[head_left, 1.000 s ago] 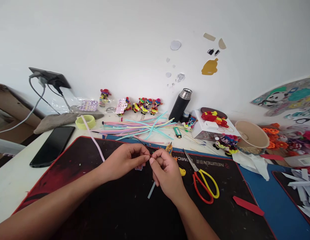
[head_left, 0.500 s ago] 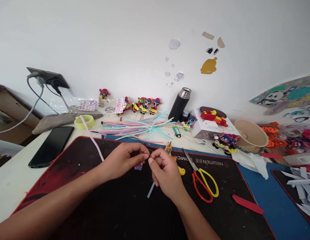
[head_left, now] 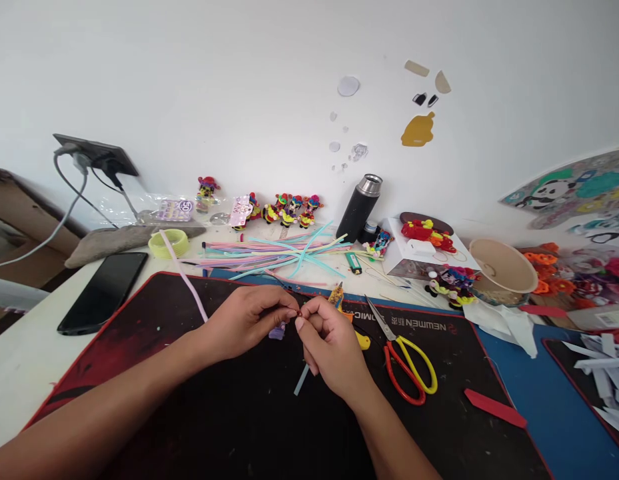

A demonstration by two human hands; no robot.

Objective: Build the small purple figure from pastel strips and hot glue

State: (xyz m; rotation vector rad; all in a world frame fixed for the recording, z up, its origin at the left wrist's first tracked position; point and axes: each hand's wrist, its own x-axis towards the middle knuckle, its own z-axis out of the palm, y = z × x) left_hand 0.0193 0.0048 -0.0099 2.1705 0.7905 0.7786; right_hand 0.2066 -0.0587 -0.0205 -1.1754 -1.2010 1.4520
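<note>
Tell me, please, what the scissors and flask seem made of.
Scissors: blades look like metal, from their grey sheen; handles, smooth red and yellow, probably plastic. Flask: likely steel, as the silvery top shines; its dull black body may be painted.

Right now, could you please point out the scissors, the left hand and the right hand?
Scissors [head_left: 390, 338], head view: where the blades meet the handles.
Left hand [head_left: 245, 320], head view: back of the hand.
Right hand [head_left: 334, 345], head view: near the thumb's base.
</note>
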